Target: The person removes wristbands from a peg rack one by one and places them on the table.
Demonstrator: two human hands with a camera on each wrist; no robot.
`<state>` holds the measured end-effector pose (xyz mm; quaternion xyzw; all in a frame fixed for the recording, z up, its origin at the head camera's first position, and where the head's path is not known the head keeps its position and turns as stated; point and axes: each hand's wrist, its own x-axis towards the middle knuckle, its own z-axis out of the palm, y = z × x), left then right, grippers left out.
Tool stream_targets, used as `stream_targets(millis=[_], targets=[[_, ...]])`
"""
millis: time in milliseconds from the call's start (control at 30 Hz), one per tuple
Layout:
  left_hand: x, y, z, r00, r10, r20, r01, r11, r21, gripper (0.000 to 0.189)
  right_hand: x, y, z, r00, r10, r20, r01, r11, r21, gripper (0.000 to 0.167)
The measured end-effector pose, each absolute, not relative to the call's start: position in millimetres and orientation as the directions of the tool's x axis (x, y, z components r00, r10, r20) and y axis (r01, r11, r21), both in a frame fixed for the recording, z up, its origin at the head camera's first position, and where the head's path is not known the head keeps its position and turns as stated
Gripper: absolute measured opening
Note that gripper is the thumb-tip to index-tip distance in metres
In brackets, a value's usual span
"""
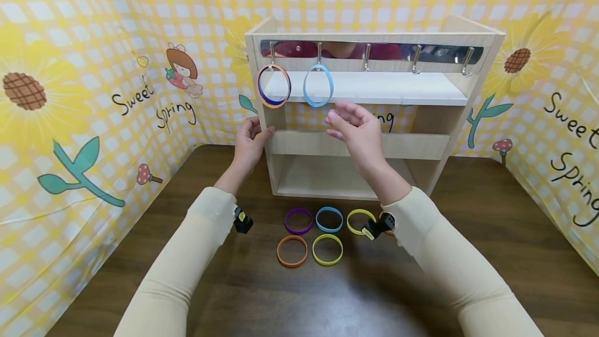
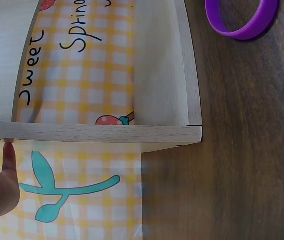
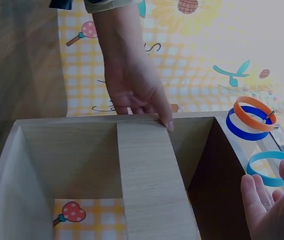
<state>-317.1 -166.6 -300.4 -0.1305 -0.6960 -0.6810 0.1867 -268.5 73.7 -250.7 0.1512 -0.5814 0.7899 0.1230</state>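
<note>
My left hand [image 1: 249, 143] grips the left side of the small wooden shelf [image 1: 304, 144], its thumb on the front edge and its fingers against the outer side. A light blue silicone wristband [image 1: 331, 87] hangs from the second hook [image 1: 320, 51]. Just right of and below it is my right hand [image 1: 357, 131], fingers loosely bent and holding nothing. From the first hook [image 1: 272, 52] hang an orange wristband [image 3: 242, 116] and a dark blue wristband [image 3: 237, 131] together.
On the table in front of the shelf lie a purple wristband [image 1: 298, 233], a light blue one [image 1: 329, 231], two yellow ones, and an orange one [image 1: 292, 266]. Another orange band is mostly hidden behind the right wrist. Three more hooks on the metal strip [image 1: 390, 51] hold no band.
</note>
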Motion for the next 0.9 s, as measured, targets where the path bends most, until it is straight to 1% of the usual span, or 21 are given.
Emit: stream_targets(millis=[167,333,533,700,900], targets=[[-317.5,-166.4,-299.7,-0.895,-0.073,0.439,0.438,0.035,0.898,0.037,-273.1,69.6,-243.4,-0.921,0.045,0.386,-0.383,-0.267,-0.884,0.032],[-317.8,-166.9,-300.9,-0.892,-0.071,0.447,0.446,0.032,0.894,0.037,-277.7,65.4,-240.1,-0.931,0.056,0.360,-0.362,-0.247,-0.899,0.035],[-318.1,-166.6,-303.0,-0.888,-0.071,0.454,0.454,0.020,0.891,0.035,-280.9,61.5,-236.5,-0.940,0.071,0.335,-0.341,-0.258,-0.904,0.038],[-317.7,-166.0,-302.7,-0.888,-0.073,0.454,0.455,0.014,0.891,0.034,-281.8,59.2,-232.6,-0.948,0.078,0.310,-0.319,-0.276,-0.906,0.034],[-317.7,-166.5,-302.4,-0.892,-0.071,0.446,0.447,0.010,0.895,0.034,-282.9,56.6,-230.9,-0.952,0.089,0.294,-0.308,-0.268,-0.913,0.027]])
